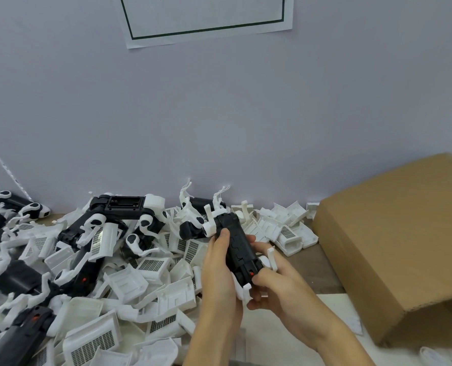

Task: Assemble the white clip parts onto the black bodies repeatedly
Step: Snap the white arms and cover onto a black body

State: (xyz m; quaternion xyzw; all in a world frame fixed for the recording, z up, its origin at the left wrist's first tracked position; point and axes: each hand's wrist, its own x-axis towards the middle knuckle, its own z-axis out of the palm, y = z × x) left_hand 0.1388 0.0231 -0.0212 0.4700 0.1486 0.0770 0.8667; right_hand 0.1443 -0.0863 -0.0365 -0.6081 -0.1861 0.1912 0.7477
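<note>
The person holds one black body (239, 249) in both hands, a little above the table, in front of the big heap of parts. The left hand (219, 270) grasps it from the left side, the thumb lying on the top face and the fingers going under, where I cannot see them. The right hand (275, 283) grips the near end of the body, the thumb pressing beside a small red spot, and its fingers curl around a white clip part (271, 257) that stands up at the right edge. How far this clip is seated on the body, I cannot tell, because the hand covers the joint. Another white clip (211, 225) already sits at the far end of the body.

To the left, the heap (130, 281) of loose white pieces and black units covers the table; the pieces lie over each other, so many are only partly visible, and the heap is cut off by the left and lower edges. A cardboard box (393, 247) lies on the right, near the hands, also cut at the edge. On the wall a paper sheet (206, 19) with a green frame hangs, its upper part out of view.
</note>
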